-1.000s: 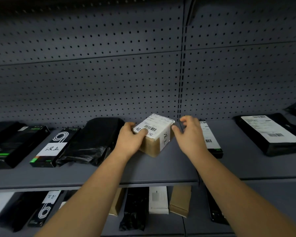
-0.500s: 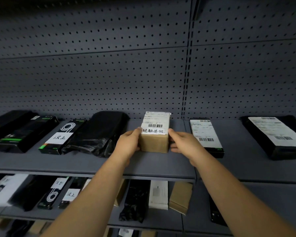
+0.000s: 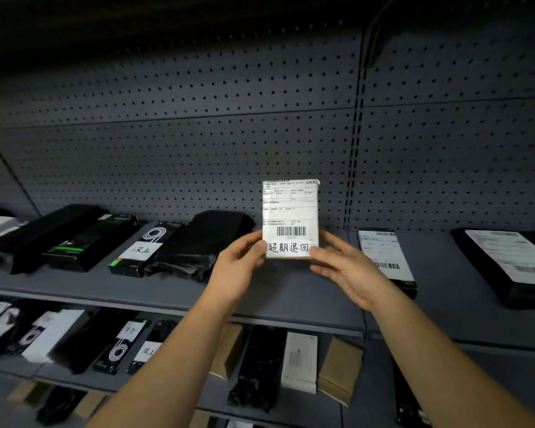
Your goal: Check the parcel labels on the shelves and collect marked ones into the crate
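A small cardboard parcel (image 3: 290,211) is held upright above the grey shelf (image 3: 278,295), its white label facing me with a barcode and handwritten black characters along the bottom. My left hand (image 3: 238,267) grips its lower left edge, thumb on the label. My right hand (image 3: 346,270) holds the lower right edge, thumb at the label's corner. No crate is in view.
On the same shelf lie black boxes (image 3: 74,239), a box with a handwritten tag (image 3: 145,248), a black bag (image 3: 201,245) and labelled black parcels (image 3: 383,257) (image 3: 507,264) to the right. The lower shelf (image 3: 297,362) holds several more parcels. Pegboard (image 3: 198,143) backs the shelves.
The parcel went from lying tilted on the shelf to being lifted and turned upright with its label towards me. Both hands rose with it; the view shifted slightly.
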A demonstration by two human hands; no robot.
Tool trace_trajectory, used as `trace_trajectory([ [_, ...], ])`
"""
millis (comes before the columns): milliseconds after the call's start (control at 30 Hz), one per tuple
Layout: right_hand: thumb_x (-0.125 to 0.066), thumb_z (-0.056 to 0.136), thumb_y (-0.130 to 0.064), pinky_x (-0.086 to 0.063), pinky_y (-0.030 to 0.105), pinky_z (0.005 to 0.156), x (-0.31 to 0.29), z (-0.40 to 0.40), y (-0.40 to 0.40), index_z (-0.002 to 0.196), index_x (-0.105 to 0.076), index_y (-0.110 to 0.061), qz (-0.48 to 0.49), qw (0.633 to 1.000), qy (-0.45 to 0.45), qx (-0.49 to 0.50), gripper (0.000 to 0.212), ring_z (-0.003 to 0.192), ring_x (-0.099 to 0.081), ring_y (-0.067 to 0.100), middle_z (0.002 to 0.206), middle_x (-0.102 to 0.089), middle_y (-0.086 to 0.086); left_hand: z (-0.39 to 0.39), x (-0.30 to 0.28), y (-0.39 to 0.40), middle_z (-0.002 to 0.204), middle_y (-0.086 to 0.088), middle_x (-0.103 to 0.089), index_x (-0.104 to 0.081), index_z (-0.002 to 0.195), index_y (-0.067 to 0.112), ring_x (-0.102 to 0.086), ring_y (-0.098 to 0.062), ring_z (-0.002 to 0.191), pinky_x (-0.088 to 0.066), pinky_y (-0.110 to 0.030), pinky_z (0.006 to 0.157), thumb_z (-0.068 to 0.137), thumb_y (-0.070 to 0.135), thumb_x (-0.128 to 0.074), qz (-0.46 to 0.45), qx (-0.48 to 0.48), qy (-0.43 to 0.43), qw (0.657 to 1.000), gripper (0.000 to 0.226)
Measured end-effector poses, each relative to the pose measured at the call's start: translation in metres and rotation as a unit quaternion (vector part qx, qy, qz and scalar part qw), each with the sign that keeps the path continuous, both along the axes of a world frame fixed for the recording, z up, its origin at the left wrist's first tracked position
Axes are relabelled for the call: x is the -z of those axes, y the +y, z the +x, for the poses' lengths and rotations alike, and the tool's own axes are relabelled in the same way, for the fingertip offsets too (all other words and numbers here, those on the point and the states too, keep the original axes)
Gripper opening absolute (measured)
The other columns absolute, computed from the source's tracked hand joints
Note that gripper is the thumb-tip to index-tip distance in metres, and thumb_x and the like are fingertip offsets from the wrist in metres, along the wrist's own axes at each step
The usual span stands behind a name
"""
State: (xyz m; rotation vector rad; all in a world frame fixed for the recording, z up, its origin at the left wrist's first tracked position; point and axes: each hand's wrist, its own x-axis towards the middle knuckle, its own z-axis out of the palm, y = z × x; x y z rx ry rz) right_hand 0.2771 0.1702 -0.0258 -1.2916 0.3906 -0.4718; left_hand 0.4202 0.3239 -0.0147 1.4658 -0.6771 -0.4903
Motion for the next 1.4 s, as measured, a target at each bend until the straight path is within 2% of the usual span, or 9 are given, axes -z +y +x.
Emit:
trace_trajectory([
  [167, -0.065, 0.086, -0.015, -0.047, 0.02, 0.08, -0.011, 0.005, 0.015, 0.117, -0.066, -0.015, -0.021, 1.0, 0.002, -0.017, 0.031, 0.09, -0.059, 0.007, 0.112, -0.072, -0.001, 0.009, -0.008, 0.02, 0.111, 0.007, -0.073, -0.068, 0.116, 0.025, -0.064, -0.016, 0.111, -0.049, -0.033, 0.099, 0.098, 0.02, -0.057, 0.003, 0.03, -0.041, 0.999, 0.022],
  [300, -0.07, 0.074, -0.023, -0.047, 0.021, 0.078, -0.017, 0.007, 0.034, 0.11, -0.069, -0.012, -0.012, 0.999, -0.021, 0.029, 0.038, 0.085, -0.058, 0.009, 0.1, -0.073, -0.001, 0.025, -0.014, 0.039, 0.118, 0.009, -0.068, -0.066, 0.12, 0.025, -0.061, -0.002, 0.11, -0.045, -0.025, 0.097, 0.097, 0.022, -0.058, -0.01, 0.053, -0.125, 0.991, 0.024],
  [433, -0.07, 0.076, -0.024, -0.047, 0.025, 0.084, -0.023, 0.005, 0.061, 0.106, -0.07, -0.012, -0.006, 0.995, -0.043, 0.093, 0.032, 0.087, -0.058, 0.01, 0.099, -0.073, -0.001, 0.056, -0.019, 0.056, 0.123, 0.012, -0.06, -0.061, 0.126, 0.022, -0.058, -0.004, 0.114, -0.045, -0.029, 0.102, 0.088, 0.042, -0.063, 0.007, 0.034, -0.323, 0.946, 0.043],
  [667, -0.074, 0.08, -0.029, -0.048, 0.026, 0.085, -0.017, -0.008, 0.123, 0.114, -0.068, -0.01, -0.015, 0.98, -0.034, 0.198, 0.039, 0.094, -0.059, 0.013, 0.109, -0.072, 0.003, 0.068, -0.022, 0.084, 0.126, 0.017, -0.05, -0.058, 0.131, 0.019, -0.044, 0.003, 0.12, -0.03, -0.01, 0.103, 0.091, 0.037, -0.063, -0.009, 0.112, -0.425, 0.898, 0.043],
  [733, -0.073, 0.079, -0.028, -0.048, 0.026, 0.084, -0.014, -0.03, 0.14, 0.109, -0.07, -0.011, -0.011, 0.968, -0.033, 0.247, 0.034, 0.091, -0.061, 0.012, 0.103, -0.073, 0.002, 0.055, -0.021, 0.083, 0.128, 0.014, -0.051, -0.057, 0.131, 0.018, -0.043, 0.001, 0.122, -0.031, -0.013, 0.104, 0.092, 0.038, -0.062, -0.021, 0.154, -0.436, 0.886, 0.044],
  [867, -0.074, 0.073, -0.033, -0.049, 0.023, 0.081, -0.011, -0.103, 0.177, 0.105, -0.07, -0.013, -0.018, 0.93, -0.014, 0.366, 0.038, 0.083, -0.061, 0.009, 0.097, -0.074, 0.0, 0.003, -0.014, 0.066, 0.135, 0.009, -0.053, -0.057, 0.132, 0.02, -0.045, -0.006, 0.128, -0.033, -0.022, 0.108, 0.092, 0.044, -0.061, -0.059, 0.258, -0.433, 0.862, 0.047],
  [1033, -0.09, 0.043, -0.057, -0.047, 0.024, 0.084, -0.013, -0.221, 0.248, 0.113, -0.067, -0.009, -0.049, 0.854, 0.021, 0.517, 0.088, 0.082, -0.057, 0.009, 0.106, -0.072, 0.003, -0.112, -0.006, 0.055, 0.129, 0.015, -0.049, -0.058, 0.131, 0.017, -0.04, 0.009, 0.119, -0.024, 0.0, 0.099, 0.091, 0.034, -0.065, -0.135, 0.405, -0.375, 0.823, 0.043],
  [1167, -0.082, 0.056, -0.046, -0.044, 0.032, 0.091, -0.013, -0.31, 0.322, 0.109, -0.068, -0.008, -0.056, 0.791, 0.041, 0.608, 0.066, 0.087, -0.06, 0.011, 0.099, -0.074, 0.0, -0.213, 0.0, 0.069, 0.132, 0.015, -0.051, -0.057, 0.132, 0.023, -0.045, -0.001, 0.124, -0.033, -0.018, 0.105, 0.092, 0.037, -0.062, -0.166, 0.511, -0.352, 0.767, 0.043],
  [1400, -0.074, 0.063, -0.053, -0.046, 0.036, 0.097, 0.016, -0.422, 0.433, 0.113, -0.07, -0.014, -0.023, 0.698, 0.089, 0.71, 0.064, 0.111, -0.061, 0.021, 0.115, -0.072, 0.003, -0.355, 0.013, 0.116, 0.138, 0.006, -0.05, -0.054, 0.135, 0.021, -0.043, -0.007, 0.129, -0.036, -0.032, 0.111, 0.094, 0.036, -0.061, -0.17, 0.619, -0.332, 0.691, 0.044],
])
